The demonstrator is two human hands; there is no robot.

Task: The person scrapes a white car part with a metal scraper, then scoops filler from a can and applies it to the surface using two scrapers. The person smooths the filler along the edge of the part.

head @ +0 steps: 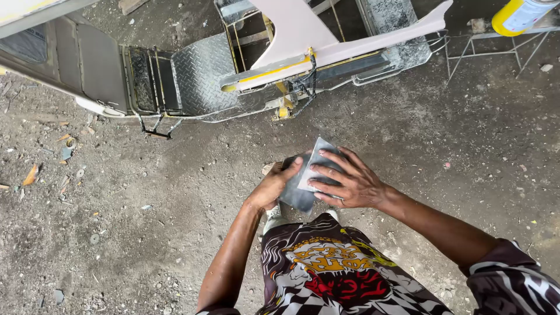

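I stand on a dirt floor (146, 233) and look straight down at my own arms. My left hand (273, 188) is curled around the lower edge of a grey sheet of sandpaper (312, 175), thumb on top and fingers underneath, so it grips the sheet from the left. My right hand (350, 182) lies flat over the same sheet with its fingers (326, 170) spread across the paler folded part, pressing it against the darker part below. The sheet sits between both hands, in front of my waist and above my patterned shorts (332, 274); one corner sticks up past my right fingertips.

Beyond my hands, well apart from them, a vehicle frame (326, 52) with a pale pink panel and yellow trim rests on the ground. A checker-plate metal step (198, 76) joins it on the left. A yellow and white can (519, 14) shows at the top right edge, on a thin wire stand (490, 52).
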